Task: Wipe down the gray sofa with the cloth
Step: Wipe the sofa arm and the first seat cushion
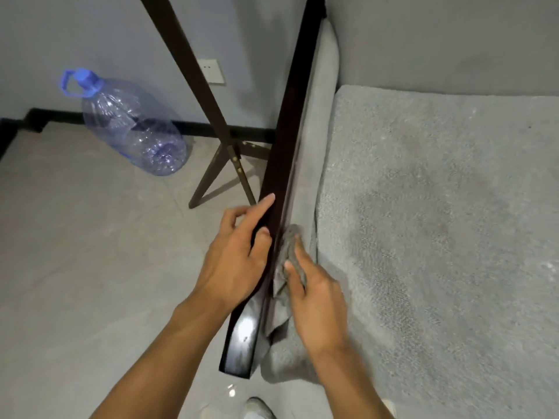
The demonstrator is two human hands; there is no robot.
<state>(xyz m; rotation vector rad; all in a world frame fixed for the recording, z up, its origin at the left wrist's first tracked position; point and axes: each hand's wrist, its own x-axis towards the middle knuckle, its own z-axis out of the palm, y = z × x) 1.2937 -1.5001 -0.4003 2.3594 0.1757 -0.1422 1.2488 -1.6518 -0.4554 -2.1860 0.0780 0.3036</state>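
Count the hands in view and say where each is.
2. The left hand holds the dark wooden armrest; the right hand holds the cloth against its inner side, next to the sofa seat. None hidden.

sofa [438,222] at right | armrest [242,337] along its left edge, front to back | left hand [233,261] on armrest's outer side | right hand [317,303] on cloth [287,246], between armrest and seat | stand [193,71] on floor [75,237] left of armrest | bottle [133,128] farther left, by wall [106,31]
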